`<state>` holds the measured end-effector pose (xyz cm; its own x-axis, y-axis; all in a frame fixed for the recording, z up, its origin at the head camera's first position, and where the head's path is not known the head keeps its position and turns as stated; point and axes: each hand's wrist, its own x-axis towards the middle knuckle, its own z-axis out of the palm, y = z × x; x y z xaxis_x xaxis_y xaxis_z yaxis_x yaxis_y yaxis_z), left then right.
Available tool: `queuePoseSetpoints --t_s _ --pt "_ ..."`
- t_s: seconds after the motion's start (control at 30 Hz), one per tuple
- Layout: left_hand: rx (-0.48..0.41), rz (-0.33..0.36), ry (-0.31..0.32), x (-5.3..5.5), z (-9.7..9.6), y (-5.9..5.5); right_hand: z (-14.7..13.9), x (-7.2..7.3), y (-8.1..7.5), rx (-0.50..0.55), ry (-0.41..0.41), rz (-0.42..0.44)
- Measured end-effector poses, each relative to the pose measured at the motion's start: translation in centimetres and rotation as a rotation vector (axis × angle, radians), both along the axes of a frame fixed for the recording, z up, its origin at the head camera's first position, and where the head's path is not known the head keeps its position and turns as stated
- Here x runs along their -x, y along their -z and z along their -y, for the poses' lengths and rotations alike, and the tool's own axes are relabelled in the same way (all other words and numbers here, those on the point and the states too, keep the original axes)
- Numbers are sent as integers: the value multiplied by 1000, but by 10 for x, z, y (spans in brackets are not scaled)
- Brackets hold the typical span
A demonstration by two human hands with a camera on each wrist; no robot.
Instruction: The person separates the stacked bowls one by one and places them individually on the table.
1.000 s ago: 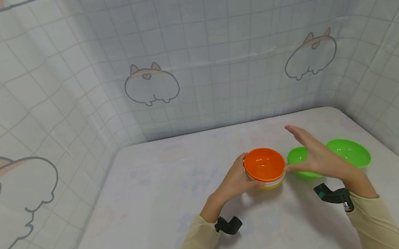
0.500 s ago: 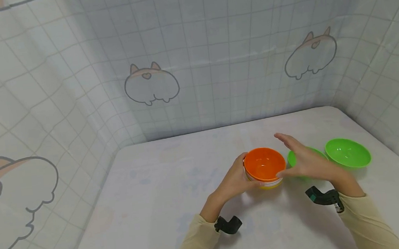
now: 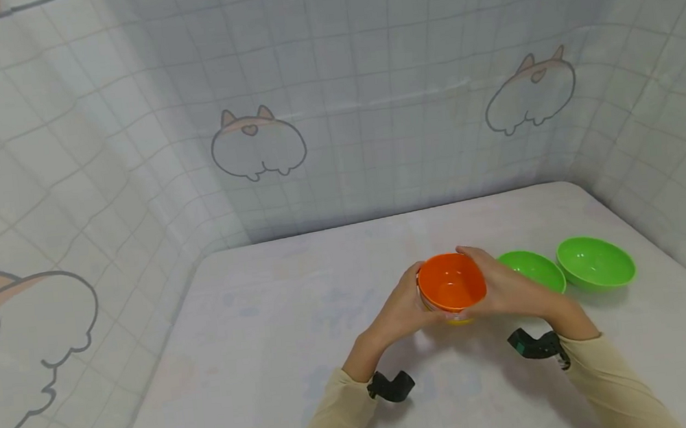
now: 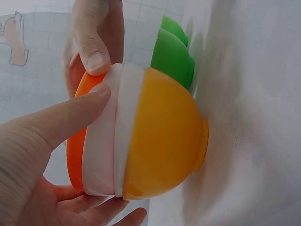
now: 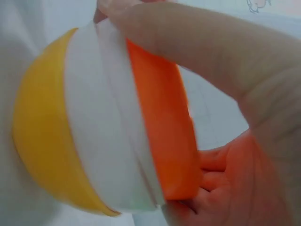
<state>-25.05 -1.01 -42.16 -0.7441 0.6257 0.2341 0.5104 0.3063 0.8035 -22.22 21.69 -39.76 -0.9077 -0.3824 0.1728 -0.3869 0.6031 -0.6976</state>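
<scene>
A stack of nested bowls stands on the table, with an orange bowl [image 3: 451,282] on top. Under it, in the left wrist view, come two white bowls [image 4: 128,127] and a yellow bowl [image 4: 164,136] at the bottom. My left hand [image 3: 400,310] grips the stack from the left, its thumb across the upper white and orange rims. On the other side my right hand [image 3: 505,288] curls round the upper part of the stack. Its thumb [image 5: 188,42] lies along the orange and white edges in the right wrist view; its fingers reach behind the orange bowl.
Two green bowls, a nearer one [image 3: 534,270] and another [image 3: 596,263] farther right, stand upright to the right of the stack. A patterned sheet hangs as walls around the pale table [image 3: 258,360]. Each wrist bears a small black camera mount [image 3: 392,387].
My right hand has moved left from above the green bowls and closed round the side of the stack. The left hand and the stack stay in place.
</scene>
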Motion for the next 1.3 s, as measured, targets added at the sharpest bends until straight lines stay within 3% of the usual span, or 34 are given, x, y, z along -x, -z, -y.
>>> queuePoseSetpoints --t_s 0.2,0.4,0.67,1.17,1.3 --pt "-6 -14 3 3 1 2 2 3 3 6 -8 -56" --pt "-2 -17 -13 4 2 1 4 3 3 25 26 -16" --pt "44 34 -36 2 3 2 5 2 1 35 46 3" --pt "10 -38 -10 5 3 4 -1 -8 -21 50 21 -124" --pt "24 -38 -17 5 0 5 -4 -16 -26 38 49 -134"
